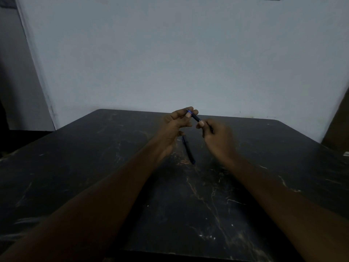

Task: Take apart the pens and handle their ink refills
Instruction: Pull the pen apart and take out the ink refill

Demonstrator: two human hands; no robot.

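Note:
Both my hands hold one dark pen above the far middle of the black table. My left hand pinches the pen's upper end, where a small blue tip shows between thumb and fingers. My right hand grips its lower end, the rest of the barrel hidden in the fist. A second dark pen with a blue end lies flat on the table, below and between my hands, touching neither.
The black marbled table runs to a pale wall just behind my hands. A brown object stands at the far right edge, with a small pale item beside it. Dim light hides fine detail.

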